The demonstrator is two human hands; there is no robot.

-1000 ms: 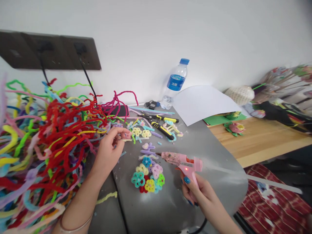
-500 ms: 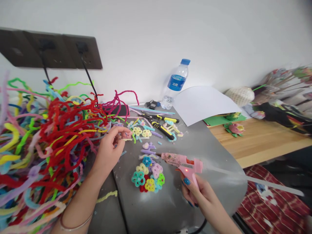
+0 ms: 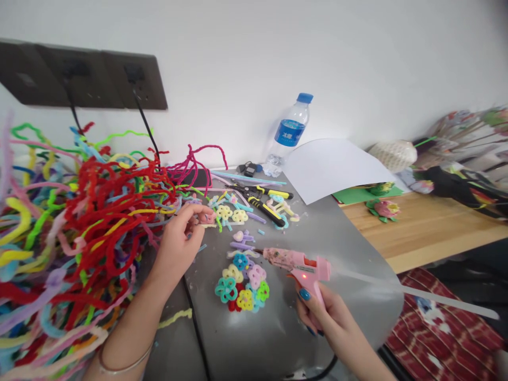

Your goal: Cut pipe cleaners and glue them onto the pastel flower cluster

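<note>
My right hand (image 3: 323, 309) is wrapped round the handle of a pink hot glue gun (image 3: 297, 263), whose small red light glows. The gun's nozzle points left, close to lilac and white pipe-cleaner pieces (image 3: 241, 246). A long clear glue stick (image 3: 448, 301) juts out of its back. Farther left, the curled fingers of my left hand (image 3: 186, 225) pinch a small pink pipe-cleaner piece (image 3: 208, 218), partly covered by the fingertips. Between the hands and nearer to me lies a cluster of colourful pipe-cleaner flowers (image 3: 245, 300) on the grey table (image 3: 278, 338).
A big tangle of pipe cleaners (image 3: 107, 201) fills the left side. Yellow-and-black pliers (image 3: 268, 211) lie behind the flowers, near loose yellow flowers (image 3: 232, 214). A water bottle (image 3: 291, 129) and white paper (image 3: 337, 166) are by the wall. A wooden board (image 3: 436, 230) extends at right.
The whole view has shifted very slightly. Both hands and the glue gun keep practically the same places among the things on the table.
</note>
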